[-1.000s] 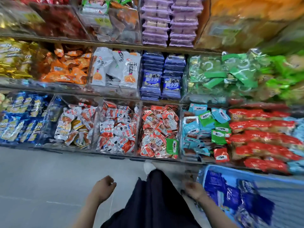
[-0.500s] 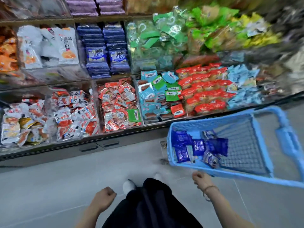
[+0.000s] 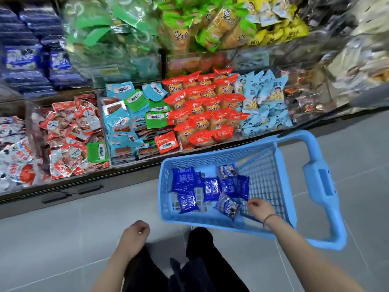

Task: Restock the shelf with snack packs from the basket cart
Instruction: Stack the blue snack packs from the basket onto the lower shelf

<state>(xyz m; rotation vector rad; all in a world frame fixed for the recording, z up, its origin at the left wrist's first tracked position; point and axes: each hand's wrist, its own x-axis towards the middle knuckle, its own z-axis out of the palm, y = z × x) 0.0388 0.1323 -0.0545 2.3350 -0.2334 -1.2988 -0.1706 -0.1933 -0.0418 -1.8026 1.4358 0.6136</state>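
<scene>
Head view. Grey tiled floor runs along a tiered shelf of clear-fronted bins. The lower tier holds red packs with light-blue packs just beside them. A blue basket cart stands by the shelf's front edge, and dark blue snack packs lie across the left half of its floor. The right hand, fingers curled, sits at the basket's near edge beside one pack; whether it grips it cannot be told. The left hand is clenched, holding nothing. Printed labels are too blurred to read.
</scene>
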